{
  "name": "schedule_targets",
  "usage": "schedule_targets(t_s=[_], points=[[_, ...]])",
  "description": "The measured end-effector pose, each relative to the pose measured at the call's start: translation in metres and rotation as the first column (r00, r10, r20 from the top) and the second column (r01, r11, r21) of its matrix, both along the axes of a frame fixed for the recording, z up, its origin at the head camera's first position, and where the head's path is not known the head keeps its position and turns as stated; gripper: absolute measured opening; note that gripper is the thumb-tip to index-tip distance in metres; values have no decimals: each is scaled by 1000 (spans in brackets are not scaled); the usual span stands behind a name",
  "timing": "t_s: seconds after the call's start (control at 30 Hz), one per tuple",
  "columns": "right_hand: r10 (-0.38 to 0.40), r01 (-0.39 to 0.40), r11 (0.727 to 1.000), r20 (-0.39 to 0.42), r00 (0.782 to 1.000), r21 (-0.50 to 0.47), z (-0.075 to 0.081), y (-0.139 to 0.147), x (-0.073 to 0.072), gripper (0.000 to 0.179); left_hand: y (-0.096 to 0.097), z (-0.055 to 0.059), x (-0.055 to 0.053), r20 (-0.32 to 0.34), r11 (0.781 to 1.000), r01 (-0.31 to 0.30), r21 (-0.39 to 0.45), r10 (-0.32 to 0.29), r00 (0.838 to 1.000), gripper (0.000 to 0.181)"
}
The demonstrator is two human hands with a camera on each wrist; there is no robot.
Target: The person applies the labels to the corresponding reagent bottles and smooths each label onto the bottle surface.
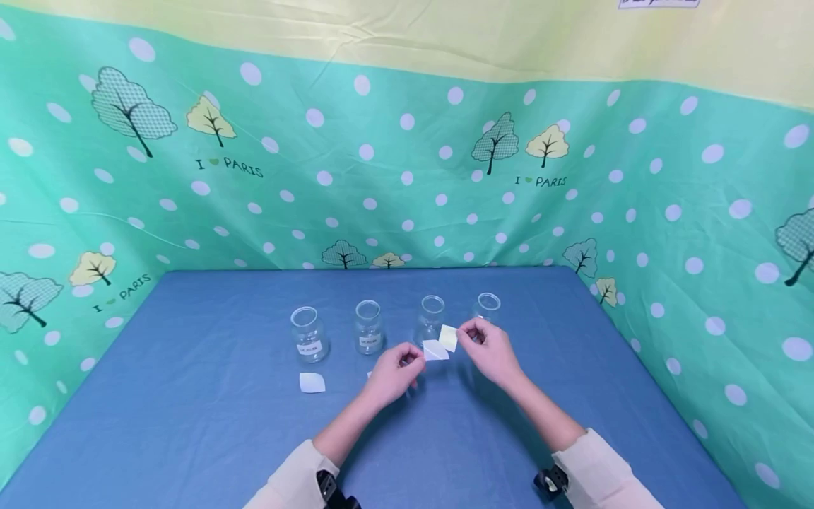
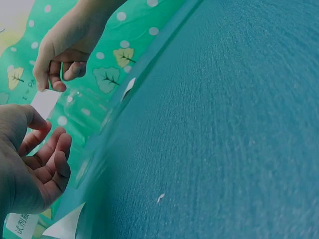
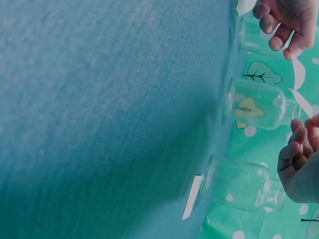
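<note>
Between thumb and fingers, my left hand (image 1: 396, 371) pinches a small white slip of paper (image 1: 435, 350) with a curved edge. My right hand (image 1: 488, 350) pinches a pale yellow square slip of paper (image 1: 449, 338) by its right side. Both slips are held up in front of a clear glass jar (image 1: 429, 322), their edges meeting or overlapping in the head view. Another glass jar (image 1: 488, 302) stands behind my right hand, mostly hidden by it. To the left, a glass jar (image 1: 368, 318) and a further glass jar (image 1: 305, 326) carry white printed labels.
A white slip of paper (image 1: 312, 382) lies before the leftmost jar; another slip (image 1: 370, 374) is mostly covered by my left hand. A white printed label (image 3: 192, 196) is by the rightmost jar's base. Polka-dot curtains (image 1: 407, 155) border the blue cloth-covered table (image 1: 210, 424).
</note>
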State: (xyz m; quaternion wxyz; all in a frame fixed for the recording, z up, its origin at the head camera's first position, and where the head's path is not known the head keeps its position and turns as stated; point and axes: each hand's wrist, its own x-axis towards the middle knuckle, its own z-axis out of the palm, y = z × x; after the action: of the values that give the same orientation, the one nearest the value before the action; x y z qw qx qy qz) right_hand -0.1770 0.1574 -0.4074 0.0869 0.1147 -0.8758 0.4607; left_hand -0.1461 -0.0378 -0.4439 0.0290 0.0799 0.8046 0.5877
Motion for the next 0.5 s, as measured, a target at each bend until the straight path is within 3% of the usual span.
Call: schedule_targets(t_s=[0.5], points=[[-90, 90, 996, -18, 996, -4, -4, 6, -1, 7, 13, -1, 2, 44, 1000, 26, 8, -26, 999, 15]])
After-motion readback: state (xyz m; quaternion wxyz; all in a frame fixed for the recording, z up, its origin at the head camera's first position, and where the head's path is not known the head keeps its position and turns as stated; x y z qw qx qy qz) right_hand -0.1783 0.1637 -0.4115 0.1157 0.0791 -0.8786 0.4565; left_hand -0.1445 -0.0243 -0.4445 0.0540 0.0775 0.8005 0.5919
